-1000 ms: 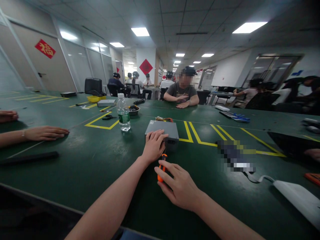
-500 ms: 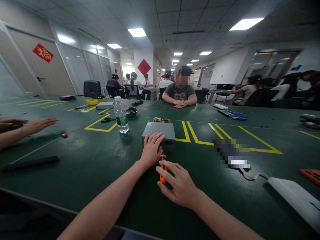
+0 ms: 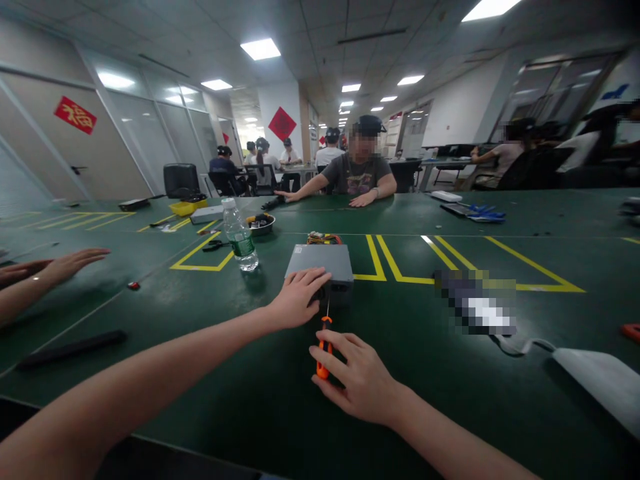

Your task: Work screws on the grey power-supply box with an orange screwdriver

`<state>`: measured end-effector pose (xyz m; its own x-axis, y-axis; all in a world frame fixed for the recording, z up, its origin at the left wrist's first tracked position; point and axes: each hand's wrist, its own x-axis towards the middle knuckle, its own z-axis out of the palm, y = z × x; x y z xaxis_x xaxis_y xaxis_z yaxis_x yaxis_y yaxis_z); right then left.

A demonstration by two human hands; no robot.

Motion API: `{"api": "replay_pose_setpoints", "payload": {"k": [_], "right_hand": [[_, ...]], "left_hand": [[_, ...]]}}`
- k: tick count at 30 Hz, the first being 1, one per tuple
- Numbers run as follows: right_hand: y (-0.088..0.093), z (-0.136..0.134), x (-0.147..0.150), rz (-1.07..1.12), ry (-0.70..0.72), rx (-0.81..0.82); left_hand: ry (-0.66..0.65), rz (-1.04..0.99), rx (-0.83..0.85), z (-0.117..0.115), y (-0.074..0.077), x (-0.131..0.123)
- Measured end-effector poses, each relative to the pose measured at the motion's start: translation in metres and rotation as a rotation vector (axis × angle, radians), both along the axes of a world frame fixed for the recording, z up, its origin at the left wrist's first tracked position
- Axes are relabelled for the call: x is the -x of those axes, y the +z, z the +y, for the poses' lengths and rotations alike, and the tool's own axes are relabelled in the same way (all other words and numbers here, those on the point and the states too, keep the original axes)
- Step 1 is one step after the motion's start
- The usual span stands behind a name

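A grey metal computer power supply [image 3: 320,259] sits on the green table in front of me, with bundled cables [image 3: 325,238] at its far side. My left hand [image 3: 300,297] grips its near left edge, fingers over the top and thumb down by the front face. My right hand [image 3: 357,377] holds an orange-and-black screwdriver [image 3: 324,360] by the handle between thumb and fingers. The thin shaft points away from me at the unit's front face. Whether the tip sits in a screw is too small to tell.
A water bottle [image 3: 241,237] stands left of the unit, near a metal bowl [image 3: 261,225] holding tools. Another person's hands [image 3: 75,263] are at the left, above a black bar [image 3: 73,349]. A white device [image 3: 600,377] with a cable lies right. A person [image 3: 363,173] sits opposite.
My left hand has slid slightly down the unit's front edge, and more of the screwdriver's shaft shows. The person opposite has stretched an arm out to the left. The view has shifted slightly.
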<state>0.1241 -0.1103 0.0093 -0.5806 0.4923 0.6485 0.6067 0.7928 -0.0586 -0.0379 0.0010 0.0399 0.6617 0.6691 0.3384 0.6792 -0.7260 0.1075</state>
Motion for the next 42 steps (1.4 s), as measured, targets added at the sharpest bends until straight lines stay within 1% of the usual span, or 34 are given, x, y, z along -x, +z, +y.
{"api": "replay_pose_setpoints", "payload": {"k": [3, 9, 12, 17, 21, 23, 25, 28, 31, 35, 38, 40, 42], "right_hand": [[-0.001, 0.001, 0.001, -0.006, -0.01, -0.012], [-0.004, 0.002, 0.0, 0.017, -0.061, -0.086], [0.0, 0.001, -0.002, -0.029, -0.058, -0.054], [0.008, -0.003, -0.008, -0.121, -0.064, 0.046], [0.009, -0.005, -0.011, -0.176, -0.022, 0.119], [0.007, -0.004, -0.011, -0.178, -0.019, 0.081], [0.004, -0.003, -0.012, -0.175, -0.031, -0.017], [-0.001, 0.0, -0.014, -0.175, -0.041, -0.092], [-0.003, 0.003, -0.018, -0.184, -0.055, -0.106], [-0.001, 0.0, -0.02, -0.208, -0.062, -0.093], [0.003, -0.005, -0.017, -0.205, -0.078, -0.044], [0.004, -0.007, -0.015, -0.199, -0.073, 0.025], [0.004, -0.007, -0.013, -0.199, -0.061, 0.048]], "left_hand": [[0.017, -0.033, 0.025, 0.002, 0.002, -0.003], [0.129, -0.221, -0.092, -0.004, -0.017, -0.019], [0.163, -0.242, -0.123, -0.004, -0.022, -0.024], [0.166, -0.231, -0.161, -0.001, -0.025, -0.026], [0.192, -0.257, -0.205, -0.001, -0.028, -0.027], [0.191, -0.261, -0.224, -0.002, -0.031, -0.029], [0.215, -0.27, -0.238, -0.002, -0.033, -0.031], [0.251, -0.293, -0.246, 0.0, -0.037, -0.033], [0.242, -0.305, -0.261, 0.002, -0.04, -0.033], [0.22, -0.336, -0.281, 0.006, -0.043, -0.031], [0.204, -0.337, -0.289, 0.009, -0.045, -0.03], [0.198, -0.338, -0.288, 0.01, -0.045, -0.03], [0.198, -0.341, -0.287, 0.011, -0.046, -0.03]]}}
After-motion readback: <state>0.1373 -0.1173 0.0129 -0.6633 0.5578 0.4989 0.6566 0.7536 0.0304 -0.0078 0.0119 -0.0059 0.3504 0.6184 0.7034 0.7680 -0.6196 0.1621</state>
